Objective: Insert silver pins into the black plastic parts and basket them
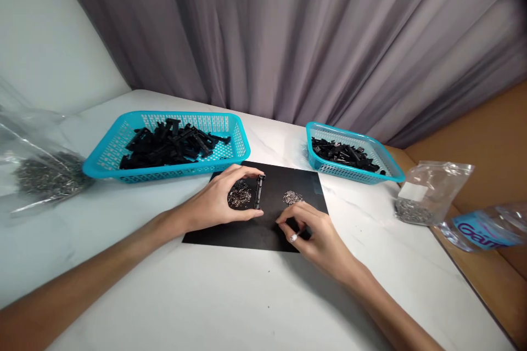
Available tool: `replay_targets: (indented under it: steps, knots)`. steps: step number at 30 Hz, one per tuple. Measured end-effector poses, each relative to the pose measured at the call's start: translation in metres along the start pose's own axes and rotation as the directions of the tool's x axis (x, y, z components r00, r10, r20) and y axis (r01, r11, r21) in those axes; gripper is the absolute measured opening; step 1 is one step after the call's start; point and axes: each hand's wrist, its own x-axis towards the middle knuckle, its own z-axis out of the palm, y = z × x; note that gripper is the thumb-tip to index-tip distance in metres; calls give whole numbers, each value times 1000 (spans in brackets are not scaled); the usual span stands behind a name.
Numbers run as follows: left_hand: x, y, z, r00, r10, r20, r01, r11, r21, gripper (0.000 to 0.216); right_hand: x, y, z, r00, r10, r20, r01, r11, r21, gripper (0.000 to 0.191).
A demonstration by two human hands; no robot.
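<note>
White table (pixel 230 296), marbled, with black mat (pixel 272 233) at centre. Left hand (pixel 224 200) on mat, fingers curled together, thumb and fingertips clamped on black clip (pixel 259 191) held upright at mat's middle. Left spring pile (pixel 239 196): small silvery parts, partly cupped under left palm, just beside clip. Right spring pile (pixel 292 197): smaller, on mat, just beyond right fingertips. Right hand (pixel 317 233) resting on mat's near right corner, fingers bent and drawn together, tips pinched low against mat; whether anything held between them, cannot tell; pale ring or tape on one finger. Left basket (pixel 107 160): turquoise, latticed, behind mat to left, heaped with black plastic parts (pixel 168 142). Right basket (pixel 391 171): turquoise, smaller, behind mat to right, shallow layer of similar black parts (pixel 343 153). Left bag (pixel 39 173): clear plastic, far left table edge, filled with dark metal bits. Right bag (pixel 424 192): clear zip type, white label, metal bits at bottom, beside right basket. Blue-printed bag (pixel 481 227) at far right. Grey curtain (pixel 313 33) behind table.
</note>
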Motion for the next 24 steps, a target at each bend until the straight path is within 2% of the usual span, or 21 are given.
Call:
replay_targets:
  steps: [3,7,10,12,19,24]
  knots:
    - [0,0,-2,1000,15,-6,-15,1000,-7,63,0,2,2,1000,-12,5,12,1000,-19,16]
    - [4,-3,-13,987,10,-160,-16,999,-36,64,2,2,10,996,-82,39,85,994,-75,24]
    - [8,-3,-22,959,-21,-282,4,998,-60,64,6,-1,14,996,-58,67,69,982,-175,27]
    - [10,-3,-26,947,-25,-320,3,998,-67,64,8,-4,12,996,-40,84,59,967,-248,29]
    - [8,-4,-25,952,2,-308,-17,999,-49,64,17,-17,-1,988,-62,141,112,916,-386,20]
    - [7,-7,-25,945,29,-325,-46,998,-43,63,30,-34,16,979,-138,147,190,875,-446,31]
